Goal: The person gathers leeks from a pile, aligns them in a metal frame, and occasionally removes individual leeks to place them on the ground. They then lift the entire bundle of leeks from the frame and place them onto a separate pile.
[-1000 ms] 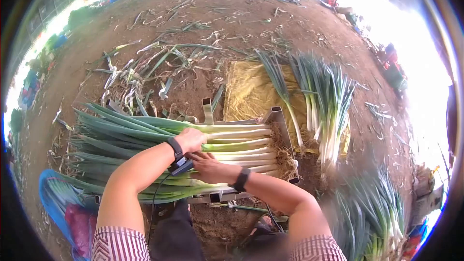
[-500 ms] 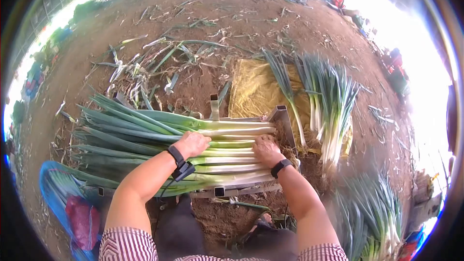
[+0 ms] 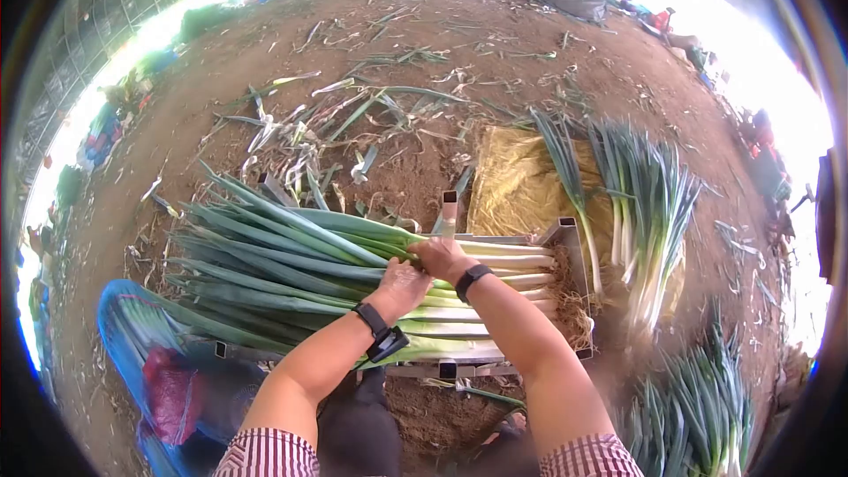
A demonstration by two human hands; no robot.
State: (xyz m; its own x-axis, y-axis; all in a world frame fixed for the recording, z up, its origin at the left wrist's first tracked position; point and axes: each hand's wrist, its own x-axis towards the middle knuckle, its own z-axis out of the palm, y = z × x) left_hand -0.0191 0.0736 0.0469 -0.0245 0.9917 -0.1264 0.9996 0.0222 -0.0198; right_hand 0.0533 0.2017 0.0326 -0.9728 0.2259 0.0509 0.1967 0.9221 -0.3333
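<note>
A thick layer of leeks (image 3: 291, 265) lies crosswise in a metal frame (image 3: 574, 247), green leaves to the left, white stalks and roots to the right. My left hand (image 3: 400, 286) rests on the middle of the leeks, its fingers curled around stalks. Just above and to the right, my right hand (image 3: 439, 256) touches the upper stalks beside my left fingers. Its fingers are bent inward, and what lies between them is hidden. The hands are close together, nearly touching.
More leeks (image 3: 649, 203) lie on a yellow sheet (image 3: 503, 181) to the right. Another leek pile (image 3: 698, 406) is at the lower right. A blue bag (image 3: 119, 336) and a red mesh bag (image 3: 170, 396) are at the lower left. Leaf scraps litter the soil.
My right hand has moved left from the root end to the middle of the stalks, beside my left hand. The view has shifted, so the scene sits further right.
</note>
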